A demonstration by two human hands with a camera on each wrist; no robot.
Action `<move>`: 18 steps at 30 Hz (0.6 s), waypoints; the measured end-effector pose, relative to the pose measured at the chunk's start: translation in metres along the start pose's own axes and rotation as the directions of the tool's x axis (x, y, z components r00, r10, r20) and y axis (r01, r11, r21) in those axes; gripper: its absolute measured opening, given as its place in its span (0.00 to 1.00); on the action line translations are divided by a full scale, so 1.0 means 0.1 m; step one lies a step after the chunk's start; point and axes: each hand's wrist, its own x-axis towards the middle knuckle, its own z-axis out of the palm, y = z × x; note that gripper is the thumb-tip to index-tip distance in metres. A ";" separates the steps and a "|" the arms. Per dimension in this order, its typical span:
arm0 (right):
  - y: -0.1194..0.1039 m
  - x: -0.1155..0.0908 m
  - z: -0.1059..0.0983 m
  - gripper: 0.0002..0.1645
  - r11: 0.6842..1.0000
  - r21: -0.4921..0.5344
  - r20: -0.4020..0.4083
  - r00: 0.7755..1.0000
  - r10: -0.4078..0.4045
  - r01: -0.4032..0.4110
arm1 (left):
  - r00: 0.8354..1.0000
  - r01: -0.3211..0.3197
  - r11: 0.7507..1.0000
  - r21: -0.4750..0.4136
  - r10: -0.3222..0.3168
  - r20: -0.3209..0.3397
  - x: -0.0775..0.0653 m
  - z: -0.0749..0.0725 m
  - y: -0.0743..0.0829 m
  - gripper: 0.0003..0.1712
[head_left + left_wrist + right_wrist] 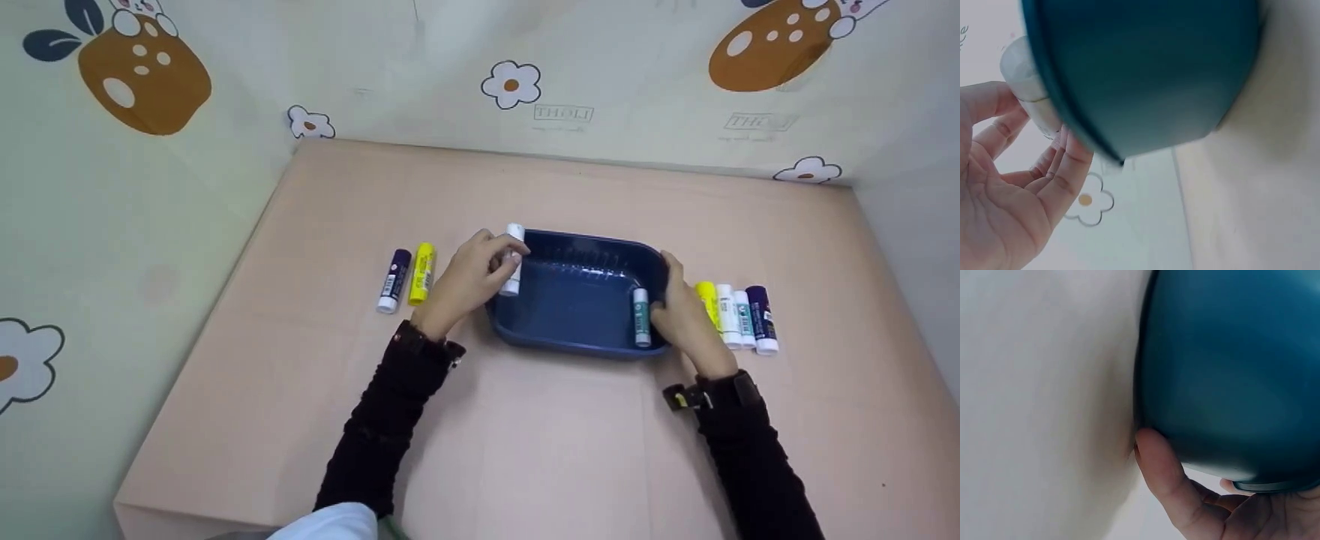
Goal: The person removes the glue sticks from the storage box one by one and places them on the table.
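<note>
My left hand (474,274) pinches a white glue stick (514,231) between thumb and fingers, upright over the left end of a dark blue plastic tray (574,300). In the left wrist view, the capped end of that glue stick (1022,70) shows beside the tray's rim, partly hidden by it. At the opposite end, my right hand (686,319) grips the tray's side wall; in the right wrist view a finger (1159,458) lies along the tray's outer side (1230,365). Inside the tray, a green-and-white glue stick (641,316) lies near the right hand.
Left of the tray lie a navy glue stick (394,281) and a yellow one (422,274). Close together on the right are yellow (707,300), white (727,319), white-and-green (743,319) and navy (761,319) glue sticks. A patterned wall (420,90) borders the table (562,450).
</note>
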 end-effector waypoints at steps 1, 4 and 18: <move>0.00 0.00 0.00 0.48 1.000 0.002 0.000 1.000 0.000 0.000 | 1.000 0.010 1.000 0.003 -0.010 -0.011 0.00 -0.03 -0.01 0.13; 0.00 0.00 0.00 0.48 1.000 0.002 -0.004 1.000 -0.006 0.006 | 0.998 0.045 0.999 0.019 -0.044 -0.049 -0.01 -0.12 -0.04 0.13; -0.01 -0.01 -0.01 0.48 1.000 0.015 0.007 1.000 -0.001 0.001 | 0.965 0.257 0.901 0.350 -0.255 -0.053 -0.07 -0.25 -0.33 0.12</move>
